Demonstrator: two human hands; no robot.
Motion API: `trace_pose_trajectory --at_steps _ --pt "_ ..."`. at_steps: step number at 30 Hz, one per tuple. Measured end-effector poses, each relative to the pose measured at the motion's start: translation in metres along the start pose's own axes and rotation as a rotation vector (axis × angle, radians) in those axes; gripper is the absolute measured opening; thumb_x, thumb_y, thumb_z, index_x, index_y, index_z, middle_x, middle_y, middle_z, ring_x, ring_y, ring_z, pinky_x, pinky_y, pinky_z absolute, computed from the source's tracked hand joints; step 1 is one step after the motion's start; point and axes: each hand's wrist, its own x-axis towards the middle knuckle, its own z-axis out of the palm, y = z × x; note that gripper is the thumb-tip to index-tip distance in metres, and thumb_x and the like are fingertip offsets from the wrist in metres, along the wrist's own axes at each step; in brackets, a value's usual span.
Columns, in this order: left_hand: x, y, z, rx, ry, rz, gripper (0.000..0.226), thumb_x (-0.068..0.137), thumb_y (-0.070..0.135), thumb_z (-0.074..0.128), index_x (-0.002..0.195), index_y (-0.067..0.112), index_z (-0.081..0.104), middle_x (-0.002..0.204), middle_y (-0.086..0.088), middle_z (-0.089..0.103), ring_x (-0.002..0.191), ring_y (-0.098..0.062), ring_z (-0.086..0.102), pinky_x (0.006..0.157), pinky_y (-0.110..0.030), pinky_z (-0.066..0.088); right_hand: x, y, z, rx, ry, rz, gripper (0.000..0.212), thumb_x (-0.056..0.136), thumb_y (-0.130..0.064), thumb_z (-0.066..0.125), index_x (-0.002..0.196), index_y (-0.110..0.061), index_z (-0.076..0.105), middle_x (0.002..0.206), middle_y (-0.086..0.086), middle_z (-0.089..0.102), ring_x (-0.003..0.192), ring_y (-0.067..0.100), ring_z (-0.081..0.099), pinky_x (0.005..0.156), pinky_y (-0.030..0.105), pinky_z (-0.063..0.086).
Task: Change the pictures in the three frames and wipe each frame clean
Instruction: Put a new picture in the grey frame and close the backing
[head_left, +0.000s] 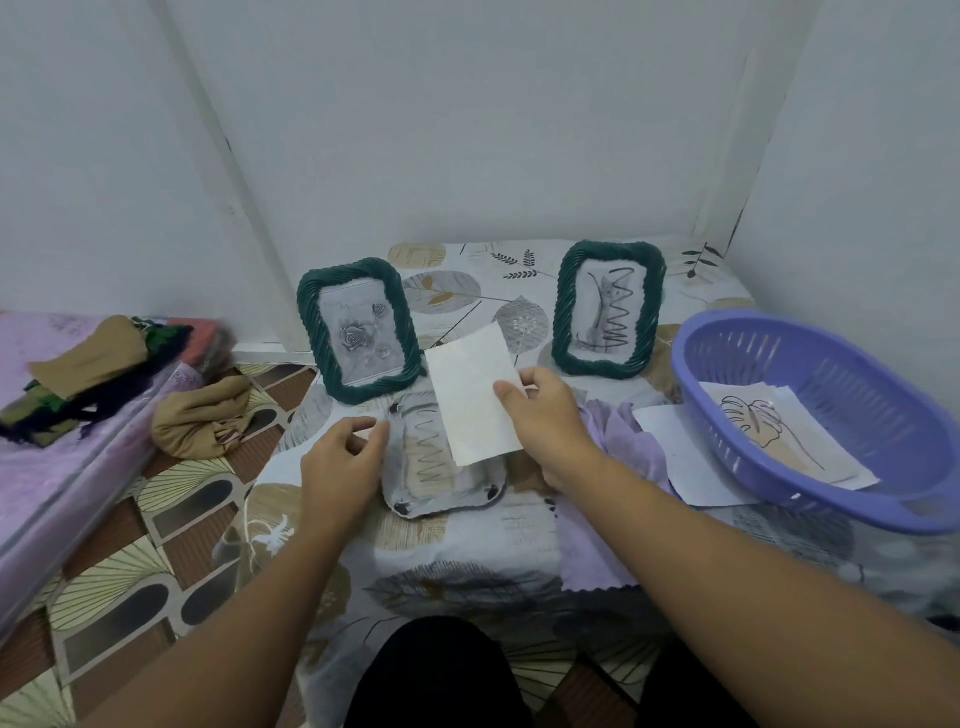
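- The white sheet (475, 395) is thin, light and floppy. It will bend or crease if squeezed hard, so a light pinch at one edge suits it best.
- The right hand (540, 415) has it that way. Thumb and fingers pinch the sheet's right edge, and the sheet hangs tilted above the open frame (441, 462).
- The open frame lies face down on the counter (467, 545), in front of the two standing frames. Its back is off and a zigzag picture (428, 447) shows inside, partly covered by the white sheet.
- This frame looks rigid, with small dark tabs at its corners. I judge it safest held by the rim, since any glass inside could crack or smear.
- The left hand (343, 462) sits at the left edge of the open frame. Its fingers are curled and thumb and forefinger seem to pinch something pale; I cannot tell whether that is the frame's edge or a loose piece.
- Both forearms reach forward and down, wrists roughly level.
- The rose frame (358, 335) stands behind the open frame to its left, and the scribble frame (608, 306) stands behind to its right.
- The purple cloth (618, 467) lies flat just right of the open frame, under the right forearm. It is soft and limp, easy to bunch for wiping.
- The basket (810, 415) sits right of the cloth, with a leaf picture (769, 431) inside and another sheet (675, 457) under its near rim.
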Motion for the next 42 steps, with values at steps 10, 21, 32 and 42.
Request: trace_pose_trajectory --at_steps 10,21,32,42 --pt "-0.024 0.122 0.034 -0.311 -0.504 -0.217 0.037 0.09 0.055 0.069 0.105 0.021 0.076 0.09 0.008 0.077 0.077 -0.013 0.057 0.069 -0.031 0.042 -0.017 -0.016 -0.075 0.108 0.03 -0.013 0.006 0.095 -0.026 0.069 0.096 -0.02 0.068 0.096 0.0 0.076 0.094 0.025 0.073 0.089 0.051 0.059" --pt "-0.058 0.153 0.105 -0.288 -0.551 -0.169 0.02 0.093 0.004 0.071 0.074 0.002 0.067 0.046 0.006 0.056 0.032 0.0 0.04 0.035 -0.012 0.03 -0.021 -0.015 -0.19 -0.868 0.121 -0.196 0.039 0.095 -0.048 0.062 0.118 -0.017 0.052 0.108 0.0 0.059 0.102 0.028 0.058 0.081 0.043 0.051" --pt "-0.073 0.188 0.17 0.016 -0.666 -0.135 0.03 0.087 0.023 0.076 0.064 0.011 0.06 0.054 -0.004 0.056 0.045 -0.015 0.046 0.033 -0.014 0.028 -0.02 0.0 -0.232 -0.829 0.03 -0.14 0.045 0.092 -0.055 0.063 0.069 -0.017 0.065 0.082 -0.002 0.072 0.083 0.024 0.066 0.074 0.035 0.052" --pt "-0.086 0.185 0.216 -0.021 -0.658 -0.201 0.034 0.079 0.015 0.083 0.069 0.003 0.053 0.05 -0.009 0.048 0.049 -0.02 0.043 0.056 -0.03 0.038 -0.026 0.013 -0.229 -0.773 0.024 -0.156 0.039 0.088 -0.063 0.064 0.084 -0.026 0.076 0.08 -0.008 0.07 0.083 0.014 0.064 0.076 0.033 0.053"
